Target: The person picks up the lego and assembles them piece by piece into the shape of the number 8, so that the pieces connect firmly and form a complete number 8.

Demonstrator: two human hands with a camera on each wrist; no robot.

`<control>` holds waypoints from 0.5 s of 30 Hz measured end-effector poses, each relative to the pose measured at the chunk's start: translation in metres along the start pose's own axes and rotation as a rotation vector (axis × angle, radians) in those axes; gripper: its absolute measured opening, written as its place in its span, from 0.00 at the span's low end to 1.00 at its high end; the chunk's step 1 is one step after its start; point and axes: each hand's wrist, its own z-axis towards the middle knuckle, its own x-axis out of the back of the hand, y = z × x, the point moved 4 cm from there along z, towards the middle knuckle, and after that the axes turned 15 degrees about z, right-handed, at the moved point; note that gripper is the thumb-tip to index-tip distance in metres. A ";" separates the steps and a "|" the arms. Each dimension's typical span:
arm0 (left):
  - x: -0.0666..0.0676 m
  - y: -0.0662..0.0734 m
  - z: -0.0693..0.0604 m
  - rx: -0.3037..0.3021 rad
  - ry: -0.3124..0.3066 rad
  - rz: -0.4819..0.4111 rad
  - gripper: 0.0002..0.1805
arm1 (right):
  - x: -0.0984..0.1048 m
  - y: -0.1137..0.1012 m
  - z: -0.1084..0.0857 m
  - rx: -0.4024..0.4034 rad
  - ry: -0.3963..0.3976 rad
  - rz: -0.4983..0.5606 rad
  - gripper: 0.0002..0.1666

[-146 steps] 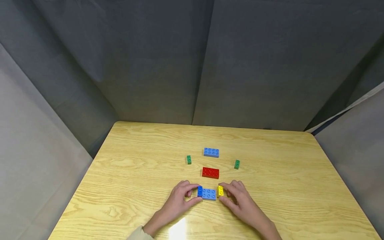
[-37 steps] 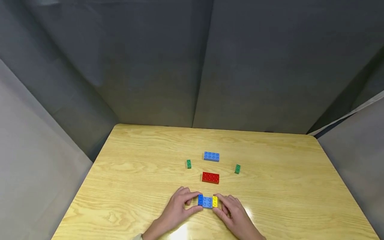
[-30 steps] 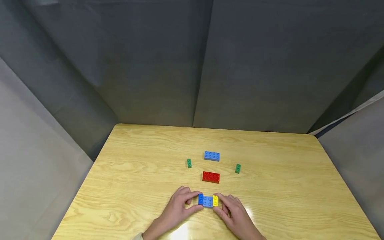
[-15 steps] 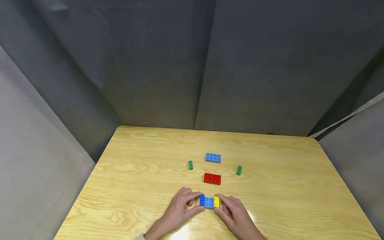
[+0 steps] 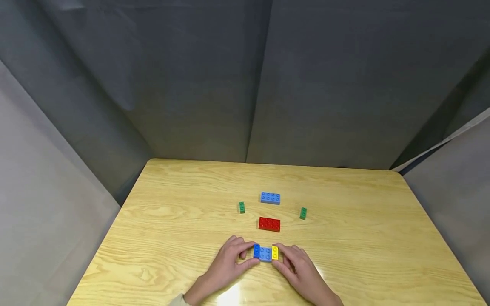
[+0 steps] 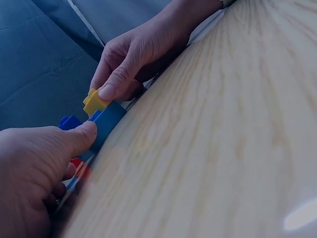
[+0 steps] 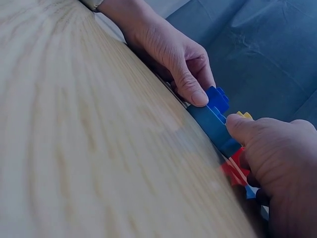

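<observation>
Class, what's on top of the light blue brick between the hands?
On the light blue brick, a dark blue brick covers one end and a yellow brick the other; four bare studs show between. Beneath those two, its surface is hidden.

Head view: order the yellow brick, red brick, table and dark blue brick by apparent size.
1. Table
2. Red brick
3. Yellow brick and dark blue brick: too alike to rank.

The right hand, cut off in the right wrist view, hides most of the yellow brick.
</observation>
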 end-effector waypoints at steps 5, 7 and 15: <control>0.000 -0.002 -0.001 0.013 -0.020 0.004 0.27 | 0.000 0.002 0.001 0.011 -0.005 0.015 0.22; 0.000 -0.002 0.000 0.016 -0.022 0.000 0.28 | 0.000 0.003 0.002 0.021 0.001 0.022 0.23; 0.003 -0.002 0.000 0.037 -0.067 0.011 0.27 | 0.000 0.003 0.007 0.044 0.016 0.021 0.23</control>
